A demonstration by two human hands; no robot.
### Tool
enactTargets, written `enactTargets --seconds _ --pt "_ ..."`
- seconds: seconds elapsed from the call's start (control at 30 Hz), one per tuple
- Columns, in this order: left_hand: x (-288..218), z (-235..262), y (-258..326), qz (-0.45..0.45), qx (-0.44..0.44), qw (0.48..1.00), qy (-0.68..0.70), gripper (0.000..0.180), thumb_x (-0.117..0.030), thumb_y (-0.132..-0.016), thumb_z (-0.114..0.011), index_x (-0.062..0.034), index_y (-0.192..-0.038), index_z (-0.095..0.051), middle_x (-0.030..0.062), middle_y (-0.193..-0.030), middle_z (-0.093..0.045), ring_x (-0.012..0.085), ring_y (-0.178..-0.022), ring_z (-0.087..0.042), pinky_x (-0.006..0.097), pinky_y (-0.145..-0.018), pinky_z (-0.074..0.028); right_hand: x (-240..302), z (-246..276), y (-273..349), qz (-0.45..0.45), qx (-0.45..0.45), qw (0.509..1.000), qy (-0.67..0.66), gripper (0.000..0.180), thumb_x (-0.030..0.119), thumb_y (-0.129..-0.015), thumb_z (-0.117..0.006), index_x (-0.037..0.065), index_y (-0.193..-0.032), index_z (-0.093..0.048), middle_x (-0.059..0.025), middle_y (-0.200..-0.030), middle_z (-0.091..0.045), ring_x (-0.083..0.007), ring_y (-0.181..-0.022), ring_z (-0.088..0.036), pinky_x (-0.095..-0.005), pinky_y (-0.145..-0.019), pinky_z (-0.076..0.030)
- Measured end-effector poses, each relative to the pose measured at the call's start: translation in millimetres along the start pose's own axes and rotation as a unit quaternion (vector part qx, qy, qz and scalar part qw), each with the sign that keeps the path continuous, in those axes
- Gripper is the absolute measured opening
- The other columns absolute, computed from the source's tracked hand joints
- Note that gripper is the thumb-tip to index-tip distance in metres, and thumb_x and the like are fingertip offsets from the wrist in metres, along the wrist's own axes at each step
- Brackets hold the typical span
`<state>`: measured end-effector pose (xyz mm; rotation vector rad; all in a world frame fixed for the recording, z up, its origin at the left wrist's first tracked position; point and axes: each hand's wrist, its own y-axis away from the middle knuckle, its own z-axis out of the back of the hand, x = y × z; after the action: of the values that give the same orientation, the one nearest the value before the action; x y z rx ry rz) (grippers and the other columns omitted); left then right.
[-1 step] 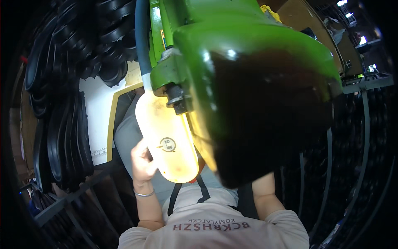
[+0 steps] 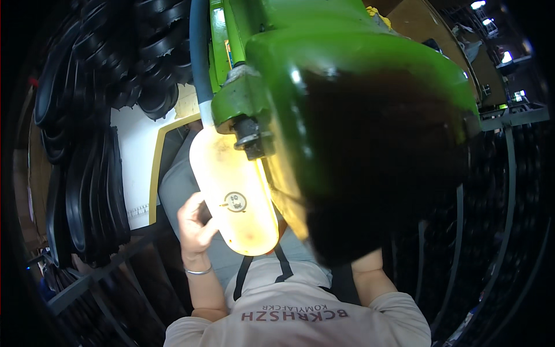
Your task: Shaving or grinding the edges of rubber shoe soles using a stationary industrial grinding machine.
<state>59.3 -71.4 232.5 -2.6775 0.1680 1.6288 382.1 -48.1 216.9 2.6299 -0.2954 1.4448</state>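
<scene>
A large green machine head (image 2: 347, 52) with a dark underside fills the upper middle, and beneath it hangs a bright, glowing oval lamp (image 2: 237, 228) with a small round mark. Against the lamp's left edge is my left hand (image 2: 195, 228), fingers curled and thumb set apart from them. Its fingertips go behind the lamp, so what they hold, if anything, is hidden. A bracelet circles that wrist. Only my right forearm (image 2: 370, 274) shows; the machine covers the hand. A black screw knob (image 2: 247, 136) sits on the machine beside the lamp.
Black shoe soles (image 2: 87, 196) stand in dense stacks on the left, beside a white surface (image 2: 134, 168) with a yellow edge (image 2: 155, 179). A blue-grey hose (image 2: 199, 52) runs down to the lamp. Metal racks (image 2: 459, 231) line the right, and a cardboard box (image 2: 425, 26) is behind.
My left hand has shifted slightly left, and the gap between its thumb and fingers looks a little wider. The right forearm looks the same.
</scene>
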Motion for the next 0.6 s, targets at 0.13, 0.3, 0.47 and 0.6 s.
enactTargets --seconds 0.13,0.3,0.47,0.6 --pt "1 54 22 -0.013 -0.024 0.999 -0.021 0.045 -0.004 -0.073 -0.071 0.0062 -0.112 -0.053 0.0117 -0.104 -0.063 0.0180 -0.095 -0.060 0.029 -0.088 -0.045 -17 4 24 0.004 0.040 0.994 0.099 0.036 0.020 -0.075 -0.075 -0.001 -0.097 -0.057 -0.0072 -0.085 -0.061 -0.0132 -0.080 -0.060 -0.0273 -0.074 -0.050" --pt "9 86 51 0.057 -0.102 0.993 -0.018 0.045 0.004 -0.070 -0.071 0.0035 -0.112 -0.052 0.0107 -0.104 -0.063 0.0163 -0.092 -0.061 0.029 -0.086 -0.048 -53 4 70 0.017 0.111 0.962 0.250 0.044 0.026 -0.070 -0.080 -0.003 -0.093 -0.058 -0.0080 -0.075 -0.061 -0.0139 -0.074 -0.060 -0.0286 -0.071 -0.050" --pt "24 41 29 0.125 0.156 0.893 -0.404 0.042 -0.001 -0.073 -0.071 0.0080 -0.111 -0.057 0.0118 -0.099 -0.067 0.0187 -0.091 -0.064 0.031 -0.081 -0.050 -59 -67 11 0.142 0.192 0.865 0.441 0.058 0.029 -0.054 -0.090 -0.006 -0.088 -0.059 -0.0115 -0.074 -0.063 -0.0173 -0.067 -0.060 -0.0316 -0.066 -0.050" --pt "31 -23 -12 -0.024 0.154 0.962 -0.226 0.043 -0.003 -0.075 -0.072 0.0025 -0.113 -0.055 0.0058 -0.101 -0.061 0.0122 -0.093 -0.056 0.025 -0.084 -0.045 -42 -75 15 0.168 0.152 0.882 0.413 0.075 0.022 -0.052 -0.092 -0.004 -0.108 -0.050 -0.0114 -0.094 -0.061 -0.0190 -0.081 -0.061 -0.0315 -0.074 -0.050"
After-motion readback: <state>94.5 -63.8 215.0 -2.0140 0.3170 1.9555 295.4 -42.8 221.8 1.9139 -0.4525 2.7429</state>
